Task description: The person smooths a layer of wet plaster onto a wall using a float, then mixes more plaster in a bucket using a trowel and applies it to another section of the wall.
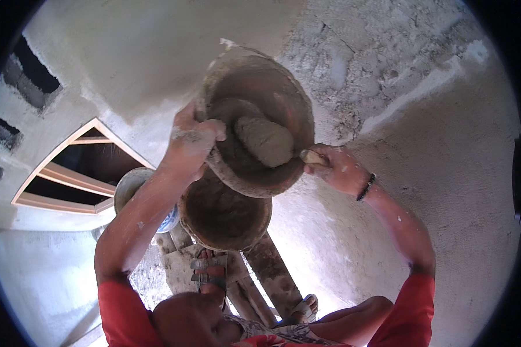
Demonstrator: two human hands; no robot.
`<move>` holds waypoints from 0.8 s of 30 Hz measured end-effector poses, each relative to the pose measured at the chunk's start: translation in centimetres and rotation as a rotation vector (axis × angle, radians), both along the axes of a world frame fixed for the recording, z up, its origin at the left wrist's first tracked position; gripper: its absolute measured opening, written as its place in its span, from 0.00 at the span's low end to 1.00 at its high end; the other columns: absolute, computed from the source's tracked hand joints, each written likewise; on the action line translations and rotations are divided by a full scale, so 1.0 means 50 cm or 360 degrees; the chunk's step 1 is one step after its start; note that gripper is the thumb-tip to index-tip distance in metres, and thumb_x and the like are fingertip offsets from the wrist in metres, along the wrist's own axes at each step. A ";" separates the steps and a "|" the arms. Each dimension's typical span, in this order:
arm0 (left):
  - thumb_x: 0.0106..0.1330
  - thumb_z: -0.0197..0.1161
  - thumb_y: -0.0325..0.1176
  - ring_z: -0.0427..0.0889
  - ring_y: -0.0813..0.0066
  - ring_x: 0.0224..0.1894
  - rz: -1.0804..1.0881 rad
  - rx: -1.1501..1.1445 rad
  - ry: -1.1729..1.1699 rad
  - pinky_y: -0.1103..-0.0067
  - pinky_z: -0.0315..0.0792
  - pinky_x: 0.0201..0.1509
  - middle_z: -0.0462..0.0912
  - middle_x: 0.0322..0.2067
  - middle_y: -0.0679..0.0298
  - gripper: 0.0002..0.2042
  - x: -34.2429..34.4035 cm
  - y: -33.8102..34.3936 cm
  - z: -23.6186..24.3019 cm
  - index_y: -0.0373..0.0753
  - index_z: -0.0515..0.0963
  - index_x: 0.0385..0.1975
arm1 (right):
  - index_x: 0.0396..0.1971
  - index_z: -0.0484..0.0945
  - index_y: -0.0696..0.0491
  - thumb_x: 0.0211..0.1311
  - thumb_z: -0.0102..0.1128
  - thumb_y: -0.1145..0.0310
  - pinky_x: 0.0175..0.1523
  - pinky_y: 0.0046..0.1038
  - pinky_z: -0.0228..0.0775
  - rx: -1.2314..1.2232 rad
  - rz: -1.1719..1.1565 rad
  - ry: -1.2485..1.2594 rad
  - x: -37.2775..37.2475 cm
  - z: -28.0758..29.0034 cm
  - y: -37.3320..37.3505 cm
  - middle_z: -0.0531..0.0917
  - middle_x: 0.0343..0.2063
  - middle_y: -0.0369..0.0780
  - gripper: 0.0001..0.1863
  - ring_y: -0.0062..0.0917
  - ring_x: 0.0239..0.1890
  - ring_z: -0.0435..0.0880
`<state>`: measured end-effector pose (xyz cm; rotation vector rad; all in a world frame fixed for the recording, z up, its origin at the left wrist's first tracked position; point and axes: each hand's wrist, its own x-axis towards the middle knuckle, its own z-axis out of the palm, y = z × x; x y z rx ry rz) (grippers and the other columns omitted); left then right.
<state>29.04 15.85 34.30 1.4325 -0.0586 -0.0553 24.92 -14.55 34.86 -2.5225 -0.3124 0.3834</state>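
My left hand [191, 139] grips the rim of a mud-caked bucket [255, 81], thumb over the edge, and holds it tilted so its inside shows. A mound of grey-brown wet mortar [263, 141] lies inside. My right hand [336, 168] is closed on a short light handle [311, 157] at the bucket's right edge, apparently a trowel's; its blade is hidden or coated in mortar. Below them a second, dirty bucket [226, 220] shows its dark inside.
A third pale bucket [127, 188] stands behind my left forearm. Wooden planks [263, 272] lie under my sandalled feet. Plastered wall [388, 220] surrounds me, with rough patchy plaster upper right. A wood-framed opening [63, 196] and smaller dark gaps are at left.
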 end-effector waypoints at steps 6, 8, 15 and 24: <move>0.48 0.57 0.22 0.72 0.77 0.29 0.0155 -0.0181 0.0031 0.80 0.68 0.32 0.75 0.26 0.66 0.10 0.009 0.034 -0.001 0.35 0.74 0.33 | 0.46 0.77 0.56 0.55 0.71 0.63 0.41 0.29 0.72 0.0172 -0.0081 0.0031 0.013 -0.001 0.004 0.82 0.32 0.42 0.21 0.25 0.34 0.79; 0.48 0.57 0.22 0.72 0.77 0.31 0.0239 -0.0134 -0.0002 0.80 0.69 0.35 0.75 0.27 0.66 0.10 0.015 0.064 0.001 0.35 0.74 0.33 | 0.48 0.74 0.55 0.54 0.73 0.67 0.39 0.25 0.71 0.0242 -0.0056 0.0012 0.016 0.011 0.009 0.80 0.32 0.38 0.24 0.20 0.34 0.77; 0.53 0.53 0.21 0.74 0.76 0.34 0.0327 -0.0164 -0.0111 0.81 0.70 0.42 0.77 0.30 0.64 0.15 0.032 0.170 -0.007 0.34 0.73 0.43 | 0.52 0.69 0.58 0.53 0.72 0.71 0.29 0.23 0.75 0.0452 0.0032 0.0292 -0.020 0.181 0.047 0.78 0.30 0.38 0.28 0.20 0.27 0.77; 0.50 0.54 0.21 0.75 0.75 0.40 0.0368 -0.0073 -0.0045 0.80 0.71 0.48 0.77 0.39 0.63 0.23 0.013 0.190 0.028 0.33 0.73 0.50 | 0.48 0.76 0.59 0.59 0.67 0.53 0.19 0.14 0.69 0.0832 -0.0704 0.0100 -0.014 0.073 -0.228 0.79 0.27 0.36 0.26 0.14 0.21 0.77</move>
